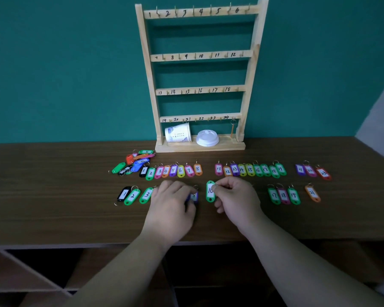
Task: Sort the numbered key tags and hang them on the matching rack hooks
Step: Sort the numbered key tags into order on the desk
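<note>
the wooden rack (pixel 201 55) stands at the back of the desk (pixel 53 196), against a teal wall, with four rails numbered 1 to 24. under its number 24 hook one thin orange tag (pixel 232 130) hangs. on the rack's base lie a paper cup (pixel 178 132) on its side and a white lid (pixel 207 138) beside it.

in front of the rack two rows of key tags lie on the desk. the row nearer to the rack (pixel 249 169) shows 1 to 8, then 11 to 19, then 21 to 23 further right. at the left front corner of the rack's base is a loose pile of tags (pixel 135 162).

in the row farther from the rack, the right grip (pixel 235 196) pinches the green tag 10 (pixel 210 191) at its upper edge between thumb and forefinger, and the tag lies straight in front of the rack's middle. the left grip (pixel 172 202) lies over this row with fingers curled down on the blue tag 8 (pixel 194 196); i cannot tell if it really holds it. left of it are tags 1, 2, 3 (pixel 132 196), and to the right 17, 18, 19 (pixel 283 195) and an orange 21 (pixel 312 193).
</note>
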